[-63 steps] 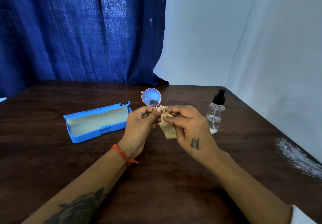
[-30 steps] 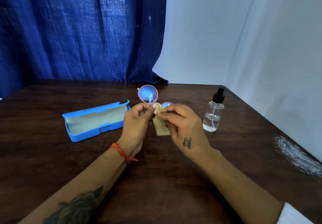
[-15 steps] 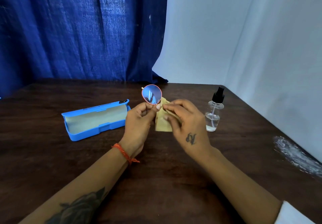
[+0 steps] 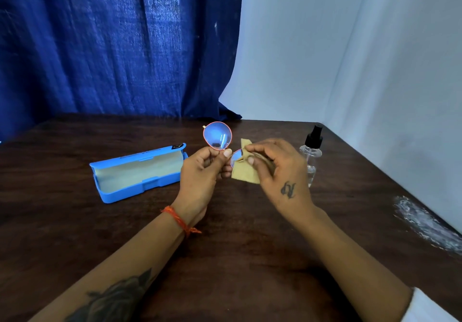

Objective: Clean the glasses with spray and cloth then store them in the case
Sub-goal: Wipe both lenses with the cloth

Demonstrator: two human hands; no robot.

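The glasses (image 4: 217, 135) have round blue-tinted lenses in a thin red frame and are held above the table's middle. My left hand (image 4: 202, 171) pinches them at the bridge, with one lens standing up above my fingers. My right hand (image 4: 275, 171) pinches a tan cloth (image 4: 245, 171) around the other lens, which shows only partly beside my fingertips. The blue case (image 4: 138, 171) lies open on the table to the left of my hands, its pale lining facing up. A clear spray bottle (image 4: 311, 154) with a black nozzle stands upright just right of my right hand.
The dark wooden table (image 4: 237, 246) has its right edge against a white backdrop. A whitish smear (image 4: 422, 221) marks the table near that right edge. A blue curtain (image 4: 112, 46) hangs behind the table on the left.
The glasses have tilted a little and the lower lens now peeks out beside the cloth. My right hand's fingers have shifted on the cloth over that lens. Case and bottle have stayed put.
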